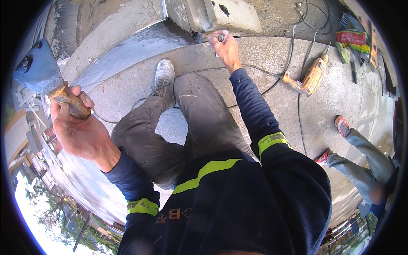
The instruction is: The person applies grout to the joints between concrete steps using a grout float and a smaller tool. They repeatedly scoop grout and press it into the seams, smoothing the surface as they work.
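My left hand (pixel 83 134) is raised at the left, its fingers closed round the worn wooden handle of a putty knife (pixel 40 70). Grey-blue paste with a dark patch coats the wide blade. Further off, my right hand (pixel 228 49) reaches to the inner corner beside a concrete block (pixel 233 16). It grips a small tool with a wooden handle (pixel 220 38), whose working end is low against the corner and too small to make out. Left of that hand lies a wet, grey smoothed strip (pixel 136 49) along the concrete edge.
An orange power drill (pixel 315 74) lies on the concrete floor to the right, with black cables (pixel 272 80) running across. Beyond it are a red-and-yellow bag (pixel 353 39) and an orange level (pixel 373 44). Another person's legs (pixel 361 155) stand at the right.
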A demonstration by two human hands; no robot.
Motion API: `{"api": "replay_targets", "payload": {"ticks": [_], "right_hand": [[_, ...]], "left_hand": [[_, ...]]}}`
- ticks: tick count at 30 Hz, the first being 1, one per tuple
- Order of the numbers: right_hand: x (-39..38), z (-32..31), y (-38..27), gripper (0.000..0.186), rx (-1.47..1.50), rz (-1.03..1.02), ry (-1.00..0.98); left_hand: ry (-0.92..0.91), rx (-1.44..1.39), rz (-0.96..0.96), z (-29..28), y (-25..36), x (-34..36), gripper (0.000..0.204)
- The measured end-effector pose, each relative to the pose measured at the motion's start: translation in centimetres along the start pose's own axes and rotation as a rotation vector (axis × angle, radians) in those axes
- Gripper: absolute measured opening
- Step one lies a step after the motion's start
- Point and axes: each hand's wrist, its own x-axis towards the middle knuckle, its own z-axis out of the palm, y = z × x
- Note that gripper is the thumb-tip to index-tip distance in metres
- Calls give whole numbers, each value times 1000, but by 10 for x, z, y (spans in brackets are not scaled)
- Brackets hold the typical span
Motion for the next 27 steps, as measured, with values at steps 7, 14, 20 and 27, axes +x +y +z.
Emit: {"api": "replay_targets", "payload": {"ticks": [7, 14, 20, 27], "right_hand": [[-6, -3, -11, 41, 24, -8, 30], [-14, -13, -35, 40, -13, -28, 16], [-18, -15, -50, 42, 53, -13, 41], [-20, -17, -58, 40, 87, -18, 48]], "left_hand": [[-52, -6, -8, -4, 0, 3, 51], [-2, 20, -4, 1, 1, 1, 52], [-30, -7, -18, 0, 1, 3, 52], [-48, 17, 3, 1, 2, 2, 52]]}}
